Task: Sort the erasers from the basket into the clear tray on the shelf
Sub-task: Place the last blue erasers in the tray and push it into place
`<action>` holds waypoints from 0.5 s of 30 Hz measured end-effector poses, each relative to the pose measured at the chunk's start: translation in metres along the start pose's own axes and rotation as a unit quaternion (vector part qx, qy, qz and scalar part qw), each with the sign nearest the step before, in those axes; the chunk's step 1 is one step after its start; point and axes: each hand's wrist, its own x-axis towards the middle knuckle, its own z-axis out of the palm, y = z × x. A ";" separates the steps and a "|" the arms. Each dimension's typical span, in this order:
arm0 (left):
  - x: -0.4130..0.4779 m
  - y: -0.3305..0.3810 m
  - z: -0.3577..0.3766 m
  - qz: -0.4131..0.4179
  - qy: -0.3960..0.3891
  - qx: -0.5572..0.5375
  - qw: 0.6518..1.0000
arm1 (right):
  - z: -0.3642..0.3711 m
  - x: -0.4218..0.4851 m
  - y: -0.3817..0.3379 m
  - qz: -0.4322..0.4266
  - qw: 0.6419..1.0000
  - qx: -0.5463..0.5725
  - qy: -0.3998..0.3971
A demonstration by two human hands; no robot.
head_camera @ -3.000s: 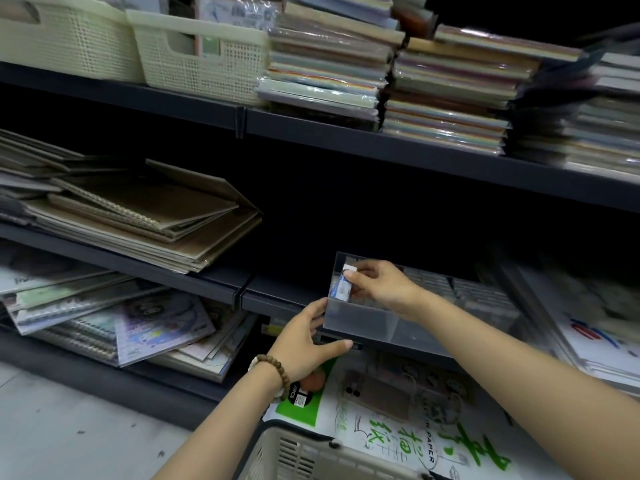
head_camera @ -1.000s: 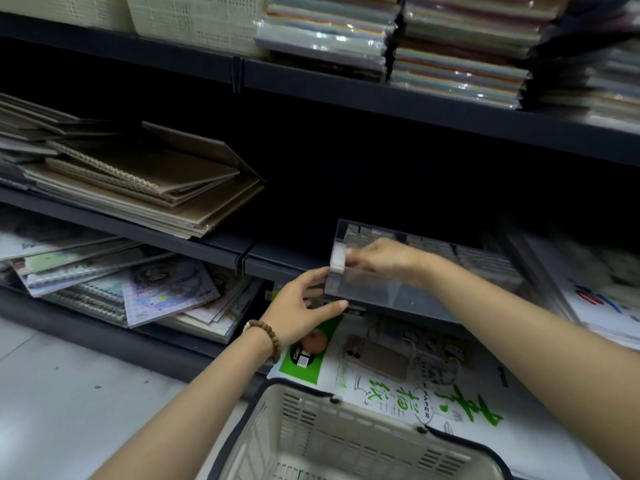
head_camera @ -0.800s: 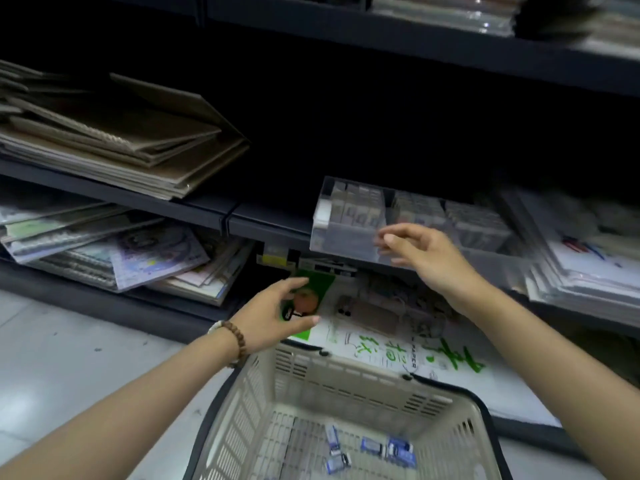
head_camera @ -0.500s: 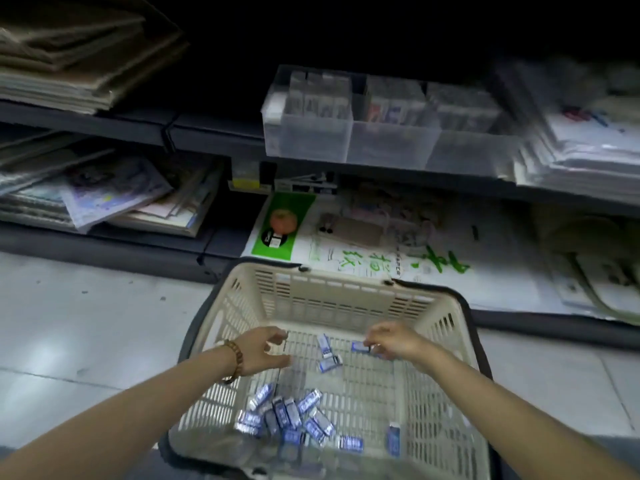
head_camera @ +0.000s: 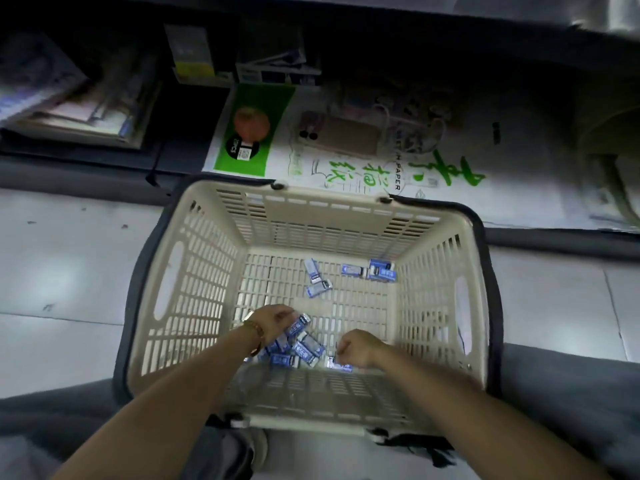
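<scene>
Erasers (head_camera: 304, 348) — small, white, blue-sleeved — lie scattered in the cream basket (head_camera: 194, 271).

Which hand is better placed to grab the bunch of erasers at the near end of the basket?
Left. The left hand lies on the eraser pile in the basket; the right hand sits beside it, by one stray eraser.

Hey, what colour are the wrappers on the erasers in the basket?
Blue and white, on the erasers lying in the cream basket; the head view shows it best.
</scene>
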 end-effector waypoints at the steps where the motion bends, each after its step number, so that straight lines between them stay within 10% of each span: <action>1: 0.003 -0.002 0.002 -0.002 0.002 0.004 1.000 | 0.003 0.001 0.000 -0.002 1.000 -0.011 0.004; 15: 0.017 -0.001 0.022 -0.028 0.018 0.128 0.991 | 0.006 0.009 -0.011 -0.051 0.980 0.184 0.059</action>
